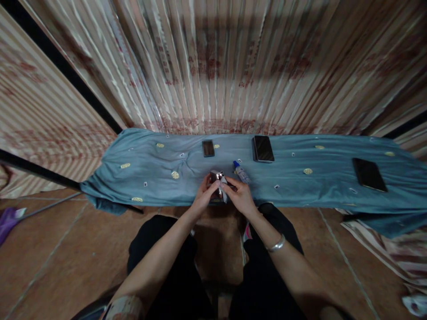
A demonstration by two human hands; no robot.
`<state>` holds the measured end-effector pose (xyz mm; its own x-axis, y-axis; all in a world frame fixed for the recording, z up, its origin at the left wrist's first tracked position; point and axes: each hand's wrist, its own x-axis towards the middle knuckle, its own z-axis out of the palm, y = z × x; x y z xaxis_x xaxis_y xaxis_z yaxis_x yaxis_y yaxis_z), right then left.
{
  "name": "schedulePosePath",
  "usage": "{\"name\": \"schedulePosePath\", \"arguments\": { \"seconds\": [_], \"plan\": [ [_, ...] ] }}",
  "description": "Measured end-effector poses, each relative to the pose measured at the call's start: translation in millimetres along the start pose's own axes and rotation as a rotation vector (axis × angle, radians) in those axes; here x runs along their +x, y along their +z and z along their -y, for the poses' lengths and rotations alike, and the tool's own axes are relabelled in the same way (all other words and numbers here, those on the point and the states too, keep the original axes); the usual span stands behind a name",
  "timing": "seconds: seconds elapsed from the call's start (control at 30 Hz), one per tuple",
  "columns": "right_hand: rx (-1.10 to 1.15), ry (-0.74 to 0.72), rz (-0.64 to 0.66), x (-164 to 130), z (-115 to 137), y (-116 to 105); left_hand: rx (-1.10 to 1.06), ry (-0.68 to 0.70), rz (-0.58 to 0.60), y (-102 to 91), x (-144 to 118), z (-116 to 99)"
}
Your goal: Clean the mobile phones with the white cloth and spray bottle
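1. The left hand is gripping a small shiny object, its fingers clamped on it, just above the near edge of the blue-covered table
2. Beyond it, a small dark square is lying flat on the cloth
3. The shiny object is sitting between both hands, a pale piece touching its right side
4. The right hand is pinching that pale piece, fingers closed on it
5. A blue-capped bottle is lying just beyond the right hand
6. A dark box is resting farther back
7. A flat dark slab is lying well apart at far right
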<state>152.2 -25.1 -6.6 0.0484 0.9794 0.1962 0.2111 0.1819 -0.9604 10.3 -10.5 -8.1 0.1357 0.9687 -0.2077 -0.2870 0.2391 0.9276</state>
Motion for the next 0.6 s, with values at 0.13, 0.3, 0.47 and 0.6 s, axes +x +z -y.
{"name": "schedulePosePath", "arguments": {
  "seconds": [0.13, 0.3, 0.47, 0.6],
  "plan": [
    [0.044, 0.001, -0.018, 2.9, 0.3, -2.9, 0.066, 0.036, 0.036, -0.7, 0.6, 1.3],
    [0.090, 0.042, -0.040, 5.4, -3.2, -6.3, 0.159, 0.140, 0.032, -2.6, 3.4, 3.8],
    [0.137, 0.068, -0.061, 7.2, -5.4, -7.3, 0.135, 0.146, 0.018, -3.7, 2.6, 3.6],
    [0.239, 0.129, -0.081, 8.9, -8.4, -6.8, 0.190, 0.172, 0.045, -2.2, 1.0, 0.7]
  ]
}}
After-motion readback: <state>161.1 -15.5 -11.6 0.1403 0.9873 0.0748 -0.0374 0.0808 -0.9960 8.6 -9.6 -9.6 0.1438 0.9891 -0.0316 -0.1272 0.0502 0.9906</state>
